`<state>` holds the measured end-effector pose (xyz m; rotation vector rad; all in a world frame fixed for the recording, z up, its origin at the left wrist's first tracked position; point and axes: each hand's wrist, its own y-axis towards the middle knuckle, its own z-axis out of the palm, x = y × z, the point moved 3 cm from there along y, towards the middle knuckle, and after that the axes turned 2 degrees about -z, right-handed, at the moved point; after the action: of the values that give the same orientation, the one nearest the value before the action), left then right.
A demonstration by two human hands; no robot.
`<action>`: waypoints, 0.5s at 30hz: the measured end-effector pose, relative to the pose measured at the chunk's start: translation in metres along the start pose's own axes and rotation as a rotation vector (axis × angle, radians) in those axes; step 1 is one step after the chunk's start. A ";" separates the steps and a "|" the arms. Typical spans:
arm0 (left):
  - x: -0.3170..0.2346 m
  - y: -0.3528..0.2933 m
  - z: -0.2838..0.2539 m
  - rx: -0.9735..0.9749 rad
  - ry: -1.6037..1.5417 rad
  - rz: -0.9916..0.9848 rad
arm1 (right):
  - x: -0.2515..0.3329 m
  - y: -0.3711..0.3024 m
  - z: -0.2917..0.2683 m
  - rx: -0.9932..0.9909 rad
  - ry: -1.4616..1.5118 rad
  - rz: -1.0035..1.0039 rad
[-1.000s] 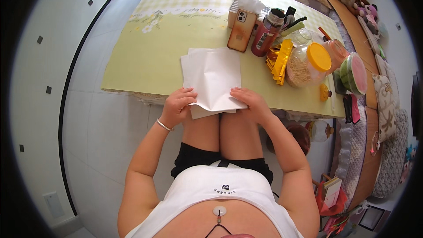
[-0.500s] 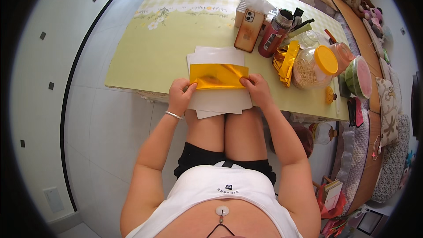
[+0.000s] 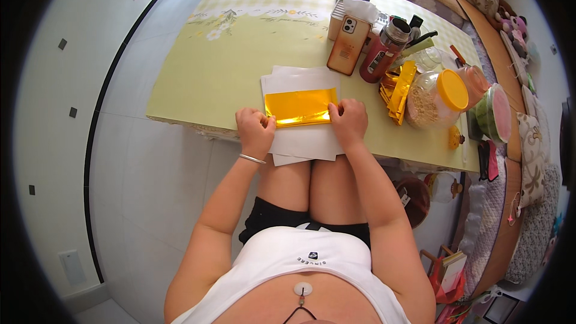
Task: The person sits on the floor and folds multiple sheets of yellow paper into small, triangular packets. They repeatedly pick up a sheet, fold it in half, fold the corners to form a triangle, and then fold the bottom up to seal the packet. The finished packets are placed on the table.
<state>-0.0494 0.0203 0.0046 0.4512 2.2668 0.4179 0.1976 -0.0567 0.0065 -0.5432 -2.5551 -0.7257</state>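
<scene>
A shiny gold foil sheet (image 3: 300,106), folded into a long rectangle, lies across a loose stack of white paper sheets (image 3: 303,143). My left hand (image 3: 256,130) is closed at the foil's lower left corner, its thumb and finger pinching the edge. At the lower right corner, my right hand (image 3: 348,121) is closed too, with the thumb on the foil and the fingers curled. The paper overhangs the table's near edge above my thighs.
A phone (image 3: 348,45) leans upright at the back, beside a red bottle (image 3: 384,54). Folded gold strips (image 3: 398,93) lie by a yellow-lidded jar (image 3: 429,102) on the right. A cut watermelon (image 3: 493,114) stands at the right end of the green-covered table (image 3: 198,84).
The whole view has shifted slightly, moving the table things rightward and down. Between my hands the foil looks flatter and smoother, with a bright shine along its lower edge. Both hands remain at its corners.
</scene>
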 end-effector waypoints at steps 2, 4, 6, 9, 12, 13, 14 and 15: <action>0.001 -0.001 0.001 0.004 0.011 0.000 | -0.001 0.000 0.000 -0.011 0.006 -0.016; 0.000 0.000 0.000 0.005 0.013 0.016 | -0.002 -0.001 0.001 -0.011 0.004 -0.021; -0.001 0.001 0.000 0.005 0.022 0.042 | -0.004 0.000 0.001 -0.018 0.001 -0.029; -0.005 0.002 0.000 -0.008 0.065 0.076 | -0.005 0.000 0.002 -0.027 0.001 -0.035; -0.023 0.008 -0.007 -0.026 0.147 0.199 | -0.005 0.000 0.001 -0.017 0.018 -0.025; -0.032 0.011 -0.010 -0.017 0.166 0.328 | -0.005 0.000 0.000 -0.015 0.021 -0.017; -0.039 0.014 -0.014 -0.012 0.192 0.454 | -0.003 0.000 0.001 -0.011 0.031 -0.014; -0.034 0.016 -0.008 0.111 0.169 0.527 | -0.003 0.000 0.001 0.012 0.021 -0.012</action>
<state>-0.0306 0.0179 0.0376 1.1176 2.3214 0.6119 0.1997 -0.0565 0.0047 -0.5137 -2.5434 -0.7168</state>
